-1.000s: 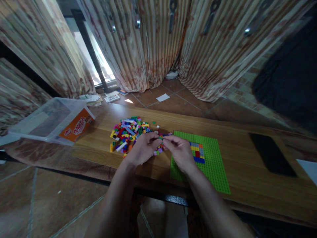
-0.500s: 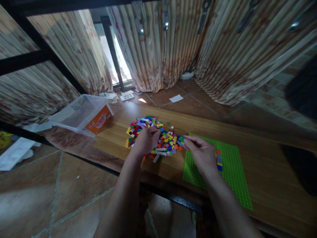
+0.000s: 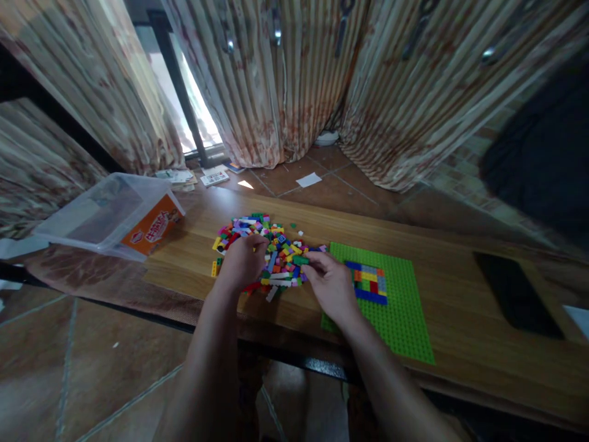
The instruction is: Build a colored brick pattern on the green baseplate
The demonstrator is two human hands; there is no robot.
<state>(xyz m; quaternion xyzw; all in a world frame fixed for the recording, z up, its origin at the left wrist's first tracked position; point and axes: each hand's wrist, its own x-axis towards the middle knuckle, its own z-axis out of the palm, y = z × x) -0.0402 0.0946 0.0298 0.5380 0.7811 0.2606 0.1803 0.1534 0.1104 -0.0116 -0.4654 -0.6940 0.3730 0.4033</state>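
A loose pile of coloured building bricks [image 3: 280, 253] lies on the wooden table. My left hand [image 3: 243, 263] is over the pile's left part, thumb and fingers closed together; whatever is between them is hidden. At the pile's right side, my right hand [image 3: 332, 285] pinches a green brick [image 3: 300, 260] between thumb and fingertips. Partly under that wrist is a green studded baseplate [image 3: 405, 325]. On it sits a flat block of joined bricks [image 3: 370, 283], with blue rows at two edges and mixed red, yellow, orange and grey ones between.
A clear plastic box [image 3: 108, 212] with an orange label stands at the table's left end. A dark flat object [image 3: 515, 294], perhaps a phone or tablet, lies to the right. Papers [image 3: 215, 178] lie on the tiled floor beyond the table, before striped curtains [image 3: 294, 92].
My view has swung to the right. My right hand has moved left over the pile with the green brick, uncovering more of the joined bricks. The left hand stays over the pile.
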